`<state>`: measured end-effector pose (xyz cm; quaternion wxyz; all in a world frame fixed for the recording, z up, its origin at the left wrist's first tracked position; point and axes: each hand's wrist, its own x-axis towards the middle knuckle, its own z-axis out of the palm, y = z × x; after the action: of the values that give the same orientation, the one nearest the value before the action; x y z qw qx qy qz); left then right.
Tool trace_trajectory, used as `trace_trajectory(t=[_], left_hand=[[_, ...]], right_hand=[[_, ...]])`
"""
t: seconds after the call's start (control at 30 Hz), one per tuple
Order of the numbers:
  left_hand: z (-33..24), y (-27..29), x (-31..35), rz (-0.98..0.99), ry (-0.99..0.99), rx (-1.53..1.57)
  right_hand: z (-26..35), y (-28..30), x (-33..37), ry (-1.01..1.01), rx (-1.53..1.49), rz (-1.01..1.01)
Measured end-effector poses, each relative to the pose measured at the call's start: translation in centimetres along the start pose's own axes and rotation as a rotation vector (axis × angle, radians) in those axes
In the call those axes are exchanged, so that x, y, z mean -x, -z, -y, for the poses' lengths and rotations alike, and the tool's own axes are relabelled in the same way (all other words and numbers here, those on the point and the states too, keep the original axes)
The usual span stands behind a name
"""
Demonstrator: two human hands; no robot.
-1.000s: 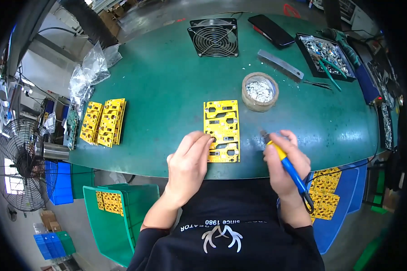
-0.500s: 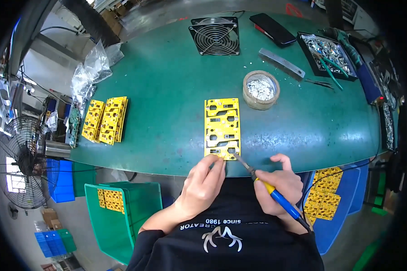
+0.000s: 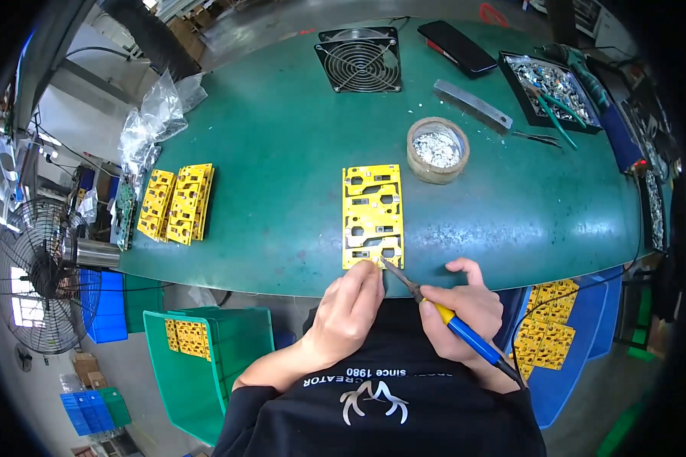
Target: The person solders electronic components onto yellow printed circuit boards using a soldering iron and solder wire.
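A yellow circuit board panel [image 3: 371,228] with dark cutouts lies near the front edge of the green table. At its near edge my left hand [image 3: 348,312] has thumb and fingers pinched together; whatever they hold is too small to make out. My right hand [image 3: 465,316] grips a soldering iron [image 3: 472,339] with a blue and yellow handle. The iron's tip touches or hovers just over the board's near end, right beside my left fingertips. Beyond the board to the right sits a round, tape-like ring [image 3: 438,171] full of silvery bits.
Yellow board stacks [image 3: 189,204] stand left, near clear plastic bags [image 3: 164,107]. A square fan [image 3: 360,65], phone [image 3: 457,47], metal bar [image 3: 472,107] and parts tray [image 3: 537,114] with pliers lie farther back. Green [image 3: 183,381] and blue [image 3: 564,381] bins flank me, holding boards.
The soldering iron's tip has shifted left along the board's near end, closer to my left fingertips. My right hand moved slightly left with it, while my left hand stays at the near edge.
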<state>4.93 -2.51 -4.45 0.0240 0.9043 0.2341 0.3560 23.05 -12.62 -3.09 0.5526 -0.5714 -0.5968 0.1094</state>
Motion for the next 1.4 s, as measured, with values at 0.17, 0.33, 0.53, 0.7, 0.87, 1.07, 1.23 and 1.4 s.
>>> trace_trajectory(t=[0.17, 0.33, 0.53, 0.7, 0.87, 1.07, 1.23, 1.4], left_hand=[[0.0, -0.1, 0.0, -0.008, 0.011, 0.016], [0.2, -0.2, 0.1, 0.004, 0.003, 0.011], [0.4, 0.7, 0.6, 0.174, 0.153, 0.024], [1.6, 1.7, 0.3, 0.285, 0.071, -0.017], [1.8, 2.3, 0.1, 0.382, -0.041, -0.149], [2.0, 2.5, -0.2, 0.402, -0.069, -0.159], [1.6, 2.6, -0.3, 0.406, -0.034, -0.105], [-0.3, 1.9, -0.7, 0.286, 0.079, 0.022]], right_hand=[[-0.1, -0.3, -0.2, 0.019, -0.015, -0.015], [-0.1, -0.3, -0.3, 0.027, -0.014, -0.002], [-0.2, -0.5, -0.2, 0.037, -0.023, -0.022], [-0.2, -0.6, 0.0, 0.056, -0.011, -0.033], [-0.2, -0.6, 0.1, 0.071, 0.002, -0.047], [0.2, 0.1, 0.0, 0.04, -0.001, -0.041], [-0.4, 0.5, -0.2, 0.057, 0.036, -0.132], [-0.8, 0.7, -0.1, 0.04, 0.021, -0.172]])
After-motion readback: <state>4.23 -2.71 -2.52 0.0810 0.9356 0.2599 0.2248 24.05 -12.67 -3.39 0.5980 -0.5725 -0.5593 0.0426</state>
